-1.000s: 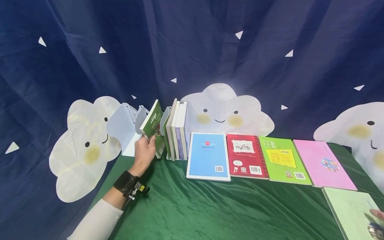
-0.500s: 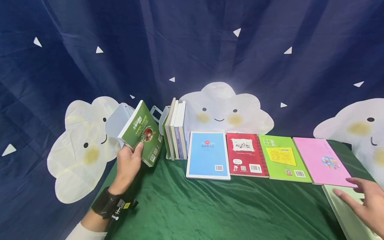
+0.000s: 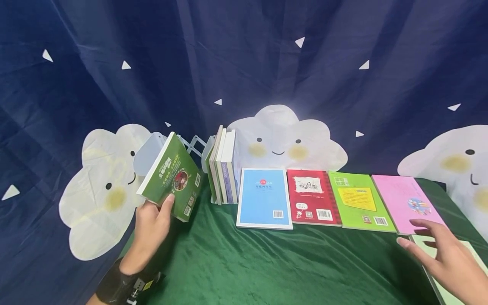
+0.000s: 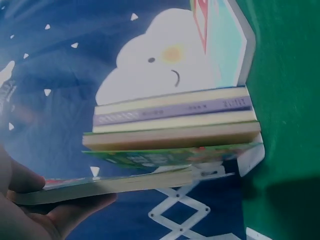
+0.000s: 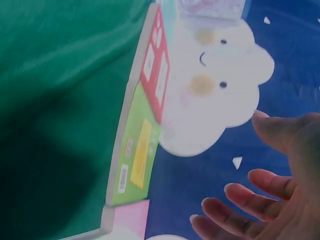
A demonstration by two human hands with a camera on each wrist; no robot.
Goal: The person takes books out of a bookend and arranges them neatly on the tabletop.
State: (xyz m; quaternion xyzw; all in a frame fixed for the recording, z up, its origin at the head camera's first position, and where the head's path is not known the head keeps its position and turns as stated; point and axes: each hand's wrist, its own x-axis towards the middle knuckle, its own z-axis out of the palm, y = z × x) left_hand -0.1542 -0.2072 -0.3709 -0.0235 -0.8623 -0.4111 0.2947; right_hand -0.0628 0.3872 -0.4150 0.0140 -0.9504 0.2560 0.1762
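My left hand (image 3: 152, 226) grips a dark green book (image 3: 173, 176) by its lower left edge, thumb on the cover and fingers behind. The book tilts in front of a pale expandable bookend rack (image 3: 194, 144). In the left wrist view the same book (image 4: 120, 186) shows edge-on between thumb and fingers. Several upright books (image 3: 225, 169) stand at the rack's right part. My right hand (image 3: 446, 258) has its fingers spread, holding nothing, over a pale green book (image 3: 442, 292) and near the pink book (image 3: 406, 203). The right wrist view shows that hand (image 5: 270, 195) with parted fingers.
A blue book (image 3: 264, 199), a red book (image 3: 312, 197) and a bright green book (image 3: 362, 203) lie in a row beside the pink one on a green cloth (image 3: 274, 267). Behind hangs a dark blue curtain (image 3: 244, 63) with smiling clouds.
My left hand has drawn the dark green book out of the rack, left and toward me, turning its cover into view. My right hand has come in from the right edge over the pale green book.
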